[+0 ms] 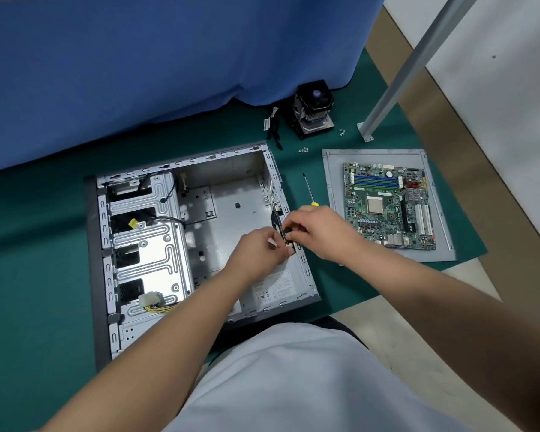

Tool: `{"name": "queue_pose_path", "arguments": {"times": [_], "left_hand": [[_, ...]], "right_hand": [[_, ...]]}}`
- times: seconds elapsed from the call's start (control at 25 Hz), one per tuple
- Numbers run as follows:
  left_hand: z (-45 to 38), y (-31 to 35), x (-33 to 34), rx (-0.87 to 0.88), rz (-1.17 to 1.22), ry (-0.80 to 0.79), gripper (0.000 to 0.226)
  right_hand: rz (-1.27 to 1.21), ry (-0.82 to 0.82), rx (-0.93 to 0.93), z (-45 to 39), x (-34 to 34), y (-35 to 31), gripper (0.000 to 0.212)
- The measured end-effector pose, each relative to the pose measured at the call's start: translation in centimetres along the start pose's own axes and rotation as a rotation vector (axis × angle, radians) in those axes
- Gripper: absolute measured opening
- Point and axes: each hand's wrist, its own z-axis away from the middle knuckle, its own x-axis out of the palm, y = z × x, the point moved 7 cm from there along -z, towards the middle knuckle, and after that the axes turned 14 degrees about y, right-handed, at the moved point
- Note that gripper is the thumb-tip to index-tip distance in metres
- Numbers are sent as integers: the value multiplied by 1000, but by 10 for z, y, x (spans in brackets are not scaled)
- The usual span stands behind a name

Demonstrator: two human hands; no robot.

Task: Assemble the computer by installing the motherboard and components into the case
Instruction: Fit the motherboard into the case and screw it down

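i see the open metal case (200,232) lying flat on the green mat (44,244). both hands are at the case's right wall. my left hand (259,247) pinches a small white piece, and my right hand (318,229) has its fingers curled on a black part (278,224) at that wall. the green board (387,207) lies on a grey sheet (334,182), right of the case. a screwdriver (309,191) lies between the case and the board. the fan block (314,109) sits beyond the case, near the blue cloth (138,57)
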Motion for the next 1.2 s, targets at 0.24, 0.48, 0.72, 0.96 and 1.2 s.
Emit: {"name": "queue_pose_path", "arguments": {"times": [0.24, 0.48, 0.72, 0.96, 1.2], "left_hand": [[1, 10, 0, 33, -126, 68, 17], [2, 10, 2, 50, -75, 75, 19], [-2, 6, 1, -18, 110, -22, 18], [-3, 9, 3, -60, 49, 21, 25], [7, 14, 0, 37, -97, 50, 23]], "right_hand": [[13, -64, -42, -19, -2, -8, 23], [-55, -83, -25, -26, 2, -7, 23], [-155, -8, 92, -23, 1, 3, 19], [-183, 42, 126, -21, 4, 5, 21], [-226, -37, 50, -22, 6, 14, 24]]}}
